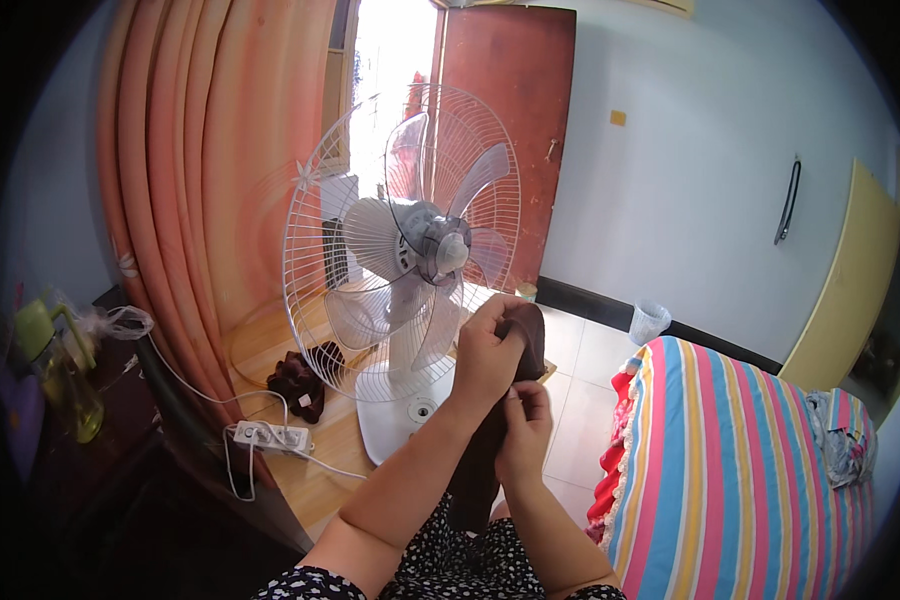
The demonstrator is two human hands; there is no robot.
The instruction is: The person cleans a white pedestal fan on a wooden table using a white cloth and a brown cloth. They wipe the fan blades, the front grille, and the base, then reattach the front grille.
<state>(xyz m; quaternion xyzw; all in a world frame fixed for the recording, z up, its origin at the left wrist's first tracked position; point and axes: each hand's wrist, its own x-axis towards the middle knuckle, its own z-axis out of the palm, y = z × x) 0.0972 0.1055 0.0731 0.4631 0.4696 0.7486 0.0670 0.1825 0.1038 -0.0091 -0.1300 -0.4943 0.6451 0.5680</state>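
A dark brown cloth [476, 472] hangs between my hands over my lap. My left hand [495, 341] grips its upper end, which folds over the fingers. A little lower, my right hand [526, 427] pinches the same cloth between thumb and fingers. Just beyond them stands a white electric fan [420, 409] on a wooden surface. Its translucent blades [360, 315] and round wire guard [300, 300] face me at an angle, and my left forearm hides part of the base.
Left of the fan lie a dark crumpled cloth [300, 382] and a white power strip [274, 436] with cords plugged in. A yellow-green bottle [67, 375] stands farther left by orange curtains [172, 187]. To the right is a bed with a striped cover [727, 457]; a wastebasket [649, 322] sits behind it.
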